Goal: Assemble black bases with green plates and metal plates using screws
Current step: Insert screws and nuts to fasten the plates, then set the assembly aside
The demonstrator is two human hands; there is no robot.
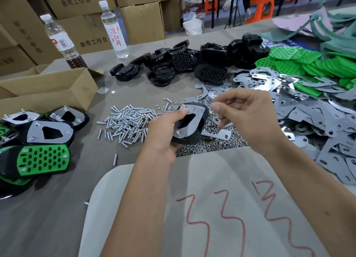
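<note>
Black base (192,126) with a metal plate (189,120) on it, held above the tabletop (57,208).
Left hand (163,129) grips the base; right hand (248,114) is beside it, fingers curled, what they pinch I cannot tell, over the screws (127,122).

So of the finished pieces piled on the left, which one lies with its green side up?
The front one, nearest the table's edge: its green plate with holes faces up. The others behind it show their shiny metal plates instead.

single head-worn wide-angle view, looking forward and down, close over table (57,208) and forearms.
</note>
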